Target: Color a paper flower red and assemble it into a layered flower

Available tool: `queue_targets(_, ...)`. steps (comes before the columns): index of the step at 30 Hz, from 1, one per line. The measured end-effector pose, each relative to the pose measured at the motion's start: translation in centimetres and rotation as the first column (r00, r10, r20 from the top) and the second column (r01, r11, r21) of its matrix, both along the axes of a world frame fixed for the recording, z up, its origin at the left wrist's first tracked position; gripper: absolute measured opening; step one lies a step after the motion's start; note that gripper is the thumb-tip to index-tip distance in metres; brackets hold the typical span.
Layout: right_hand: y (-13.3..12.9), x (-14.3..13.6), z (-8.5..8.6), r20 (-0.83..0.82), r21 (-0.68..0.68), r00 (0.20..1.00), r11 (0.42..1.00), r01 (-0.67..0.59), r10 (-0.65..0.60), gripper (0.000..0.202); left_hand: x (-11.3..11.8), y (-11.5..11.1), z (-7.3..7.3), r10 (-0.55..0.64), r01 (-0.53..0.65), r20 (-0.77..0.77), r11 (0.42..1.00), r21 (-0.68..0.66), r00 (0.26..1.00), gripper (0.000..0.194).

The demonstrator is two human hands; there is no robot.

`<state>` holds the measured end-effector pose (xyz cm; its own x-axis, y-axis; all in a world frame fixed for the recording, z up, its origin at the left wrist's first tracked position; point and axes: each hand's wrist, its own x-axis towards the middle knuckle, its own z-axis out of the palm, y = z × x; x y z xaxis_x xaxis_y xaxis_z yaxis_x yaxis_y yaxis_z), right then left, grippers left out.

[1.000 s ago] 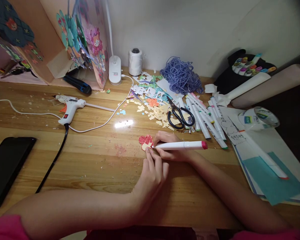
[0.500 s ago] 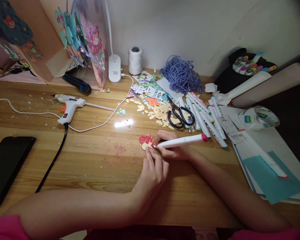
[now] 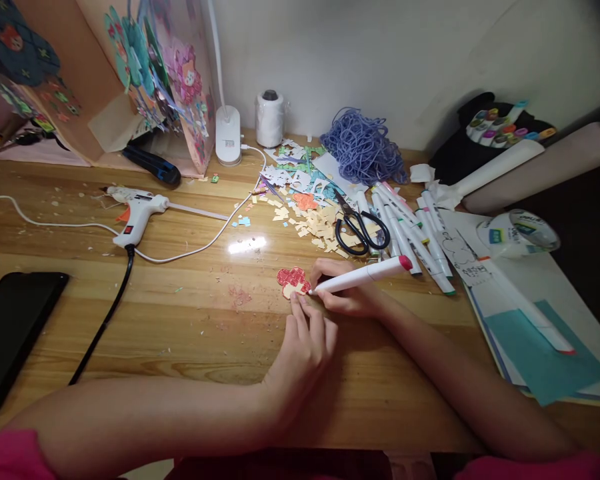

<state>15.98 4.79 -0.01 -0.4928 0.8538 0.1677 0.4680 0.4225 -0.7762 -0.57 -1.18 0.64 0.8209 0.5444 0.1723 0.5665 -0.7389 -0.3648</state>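
Note:
A small flower-shaped paper cutout [image 3: 291, 276], mostly red with a cream part at its lower edge, lies flat on the wooden table [image 3: 205, 360]. The fingertips of my left hand [image 3: 307, 340] press on its lower edge; the other fingers are curled. My right hand [image 3: 343, 290] is closed around a white marker [image 3: 360, 275] with a red end pointing up and to the right. The marker's tip meets the right edge of the cutout.
Black-handled scissors [image 3: 363, 233] lie by paper scraps [image 3: 320, 223] and several markers [image 3: 405, 233]. A glue gun [image 3: 140, 217] and phone [image 3: 17, 340] are at left. Purple cord [image 3: 363, 147] stands behind; tape [image 3: 517, 233] and teal paper [image 3: 545, 353] are at right.
The marker's red end has tipped slightly left and down, with its tip still at the cutout's right edge. My left hand stays in place on the cutout.

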Motion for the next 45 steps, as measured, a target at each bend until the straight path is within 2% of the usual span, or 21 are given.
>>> queue_targets(15,0.10,-0.18,-0.19,0.047,0.080,0.999,0.997,-0.007,0.003,0.009,-0.07,-0.08,0.17,0.000,0.000,0.007,1.000,0.000,1.000,0.025)
queue_targets(36,0.02,-0.12,0.00,0.046,0.060,0.999,0.998,0.016,-0.019,0.009,-0.09,-0.09,0.04,0.021,-0.022,-0.012,1.000,-0.022,1.000,0.028)
queue_targets(45,0.00,-0.30,0.12,0.057,0.083,0.997,0.995,0.049,-0.054,0.010,0.00,-0.02,0.00,0.006,-0.007,0.021,1.000,0.017,1.000,0.019)
